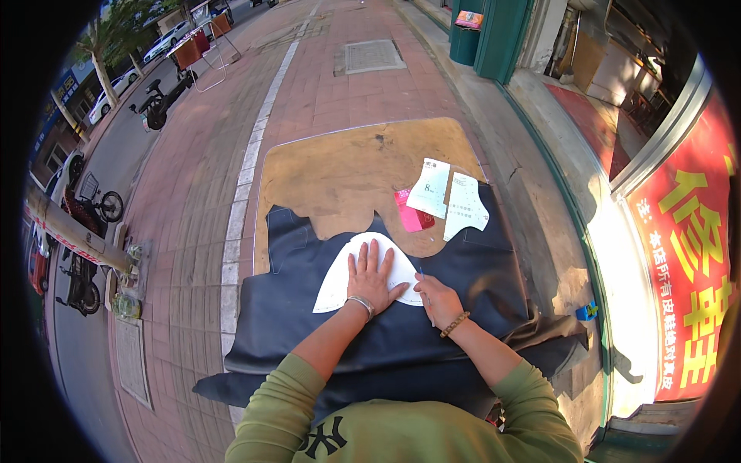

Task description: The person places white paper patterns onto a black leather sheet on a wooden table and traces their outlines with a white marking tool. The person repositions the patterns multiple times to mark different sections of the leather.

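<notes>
My left hand (372, 279) lies flat with its fingers spread on a white rounded pattern piece (333, 287), pressing it against a black leather sheet (270, 324). At the pattern's right edge, my right hand (440, 301) is closed round a thin pen (421, 272). Only a bit of the pen shows, so its tip is hard to make out. The leather has ragged, cut-out far edges and drapes over the near side of a worn brown tabletop (324, 174).
Two pale paper patterns (429, 189) and a pink-red card (409, 202) lie at the table's far right. A red banner (687, 270) stands along the shopfront on the right. Brick pavement (185, 231) runs on the left, with a pole (77, 231) and parked bikes beyond.
</notes>
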The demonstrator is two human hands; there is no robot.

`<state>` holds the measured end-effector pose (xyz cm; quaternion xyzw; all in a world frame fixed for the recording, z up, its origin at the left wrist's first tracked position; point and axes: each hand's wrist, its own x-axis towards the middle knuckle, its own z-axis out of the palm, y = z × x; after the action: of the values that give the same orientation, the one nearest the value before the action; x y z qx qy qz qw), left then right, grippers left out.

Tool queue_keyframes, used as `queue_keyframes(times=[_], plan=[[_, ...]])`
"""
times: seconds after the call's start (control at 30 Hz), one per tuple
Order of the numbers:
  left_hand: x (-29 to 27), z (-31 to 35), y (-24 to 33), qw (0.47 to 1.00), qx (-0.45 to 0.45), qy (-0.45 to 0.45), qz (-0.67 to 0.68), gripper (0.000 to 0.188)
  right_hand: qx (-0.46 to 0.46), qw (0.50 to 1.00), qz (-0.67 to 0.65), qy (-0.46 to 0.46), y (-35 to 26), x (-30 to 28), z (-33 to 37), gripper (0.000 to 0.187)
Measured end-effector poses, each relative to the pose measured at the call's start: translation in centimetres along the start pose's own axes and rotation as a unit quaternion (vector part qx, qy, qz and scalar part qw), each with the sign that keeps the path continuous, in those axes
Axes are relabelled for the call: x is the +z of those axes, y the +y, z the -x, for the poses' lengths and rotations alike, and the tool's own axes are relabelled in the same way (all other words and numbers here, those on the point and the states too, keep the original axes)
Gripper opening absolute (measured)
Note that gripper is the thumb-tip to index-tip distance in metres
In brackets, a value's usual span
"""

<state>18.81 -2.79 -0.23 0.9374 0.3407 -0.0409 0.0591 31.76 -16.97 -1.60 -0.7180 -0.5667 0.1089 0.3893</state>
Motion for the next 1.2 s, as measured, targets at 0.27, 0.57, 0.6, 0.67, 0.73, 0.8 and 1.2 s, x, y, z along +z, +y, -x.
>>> queue_keyframes(times=[0.27,0.57,0.6,0.67,0.73,0.8,1.2], plan=[[-0.3,0.1,-0.2,1.0,0.005,-0.001,0.015,0.085,-0.054,0.96,0.26,0.086,4.3,-6.2,-9.4,0.031],[-0.6,0.4,-0.6,0.999,0.008,0.016,0.037,0.084,-0.034,0.886,0.431,-0.167,4.5,-5.1,-17.7,0.055],[-0.7,0.4,-0.7,0.999,0.006,0.008,0.036,0.084,-0.025,0.871,0.451,-0.192,4.2,-4.7,-18.6,0.056],[-0.9,0.5,-0.8,0.999,0.008,-0.008,0.038,0.082,0.062,0.864,0.418,-0.273,3.8,-4.4,-20.6,0.058],[-1.0,0.6,-1.0,0.999,0.011,-0.012,0.045,0.081,0.084,0.851,0.428,-0.292,3.7,-3.9,-21.2,0.051],[-1.2,0.7,-1.1,0.999,0.012,-0.012,0.045,0.082,0.045,0.832,0.455,-0.314,3.9,-3.4,-21.5,0.041],[-0.9,1.4,-2.1,0.993,0.025,0.036,0.108,0.075,-0.057,0.893,0.443,-0.054,-0.9,-2.9,-19.8,0.015]])
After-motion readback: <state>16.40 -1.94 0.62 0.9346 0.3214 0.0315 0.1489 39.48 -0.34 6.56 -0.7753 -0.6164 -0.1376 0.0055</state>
